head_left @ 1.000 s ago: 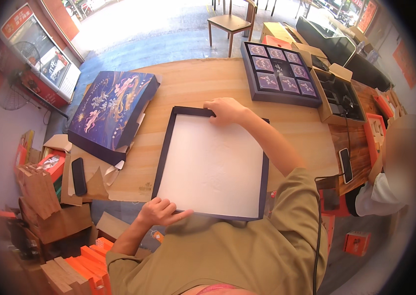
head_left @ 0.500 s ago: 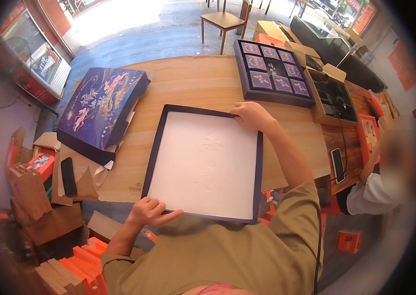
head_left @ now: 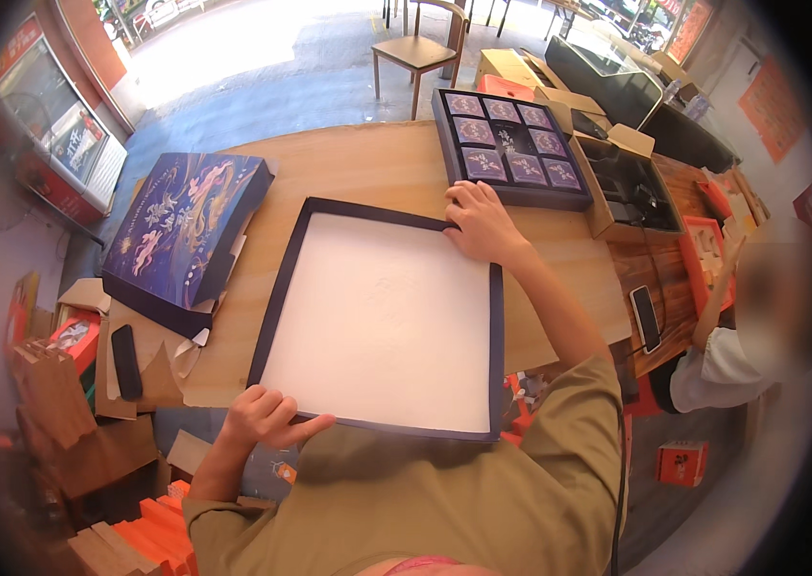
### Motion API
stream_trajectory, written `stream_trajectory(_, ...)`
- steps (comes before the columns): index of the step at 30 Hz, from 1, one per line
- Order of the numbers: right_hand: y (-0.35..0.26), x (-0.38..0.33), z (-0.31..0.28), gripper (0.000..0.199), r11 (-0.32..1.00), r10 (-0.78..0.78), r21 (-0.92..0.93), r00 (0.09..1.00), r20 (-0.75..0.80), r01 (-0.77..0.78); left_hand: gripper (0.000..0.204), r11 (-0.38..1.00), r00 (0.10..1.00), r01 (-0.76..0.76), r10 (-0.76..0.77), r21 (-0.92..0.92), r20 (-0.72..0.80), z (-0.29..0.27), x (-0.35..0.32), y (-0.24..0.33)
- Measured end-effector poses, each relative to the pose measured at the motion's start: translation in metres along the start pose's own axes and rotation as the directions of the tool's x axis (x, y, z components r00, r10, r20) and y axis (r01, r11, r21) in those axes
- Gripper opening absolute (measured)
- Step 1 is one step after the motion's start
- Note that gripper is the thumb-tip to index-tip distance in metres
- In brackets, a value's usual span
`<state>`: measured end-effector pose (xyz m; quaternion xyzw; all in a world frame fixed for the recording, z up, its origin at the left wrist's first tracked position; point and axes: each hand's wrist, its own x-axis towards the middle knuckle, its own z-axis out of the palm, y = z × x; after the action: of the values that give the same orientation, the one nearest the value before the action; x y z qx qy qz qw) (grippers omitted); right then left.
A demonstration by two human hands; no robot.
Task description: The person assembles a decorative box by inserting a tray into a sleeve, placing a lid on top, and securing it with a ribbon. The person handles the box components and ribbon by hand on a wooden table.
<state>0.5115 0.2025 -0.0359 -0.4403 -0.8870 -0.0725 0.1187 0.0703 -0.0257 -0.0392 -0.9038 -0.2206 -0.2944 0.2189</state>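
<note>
A large square box lid point(head_left: 377, 326) with dark blue sides lies hollow side up over the table's near edge, its white inside facing me. Faint raised marks show in the middle of the white panel. My left hand point(head_left: 276, 418) grips the rim at the near left corner, thumb stretched along the near edge. At the far right corner, my right hand point(head_left: 483, 226) holds the rim with bent fingers over the edge. Beyond it stands an open dark box point(head_left: 545, 199) filled with several small purple boxes. To the left lies a printed blue-purple box point(head_left: 180, 226) with golden and pink figures.
A brown carton point(head_left: 641, 226) holding dark items stands at the right of the wooden table point(head_left: 348, 154). A phone point(head_left: 645, 319) and a person in a white sleeve point(head_left: 708, 374) are further right. Cardboard and orange packaging point(head_left: 151, 533) pile up at the lower left. A chair point(head_left: 415, 53) stands beyond.
The whole view has shifted slightly. My right hand's fingers have moved up over the far rim, and the lid's tilt has changed a little. My left hand keeps its grip on the near corner.
</note>
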Motion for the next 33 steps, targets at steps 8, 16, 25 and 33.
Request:
stream_trajectory(8,0.003,-0.01,0.009,0.024,0.99,0.127,0.057,0.992,0.03,-0.128,0.018,0.997,0.996,-0.04,0.034,-0.073,-0.084,0.019,-0.002,-0.002)
stream_trajectory(16,-0.007,-0.01,0.029,0.017,0.997,-0.051,0.05,0.995,-0.091,0.056,0.06,0.983,0.978,0.185,-0.183,0.009,-0.098,0.043,-0.036,0.008)
stream_trajectory(25,-0.009,-0.012,0.037,0.017,0.993,-0.016,0.115,0.991,-0.135,0.032,0.034,0.489,0.475,0.853,-0.872,-0.181,-0.117,0.061,-0.047,0.062)
stream_trajectory(33,-0.012,-0.012,0.041,0.015,0.976,0.067,0.208,0.997,-0.029,-0.06,0.064,0.249,0.252,0.953,-0.968,0.17,0.006,0.028,0.001,0.047)
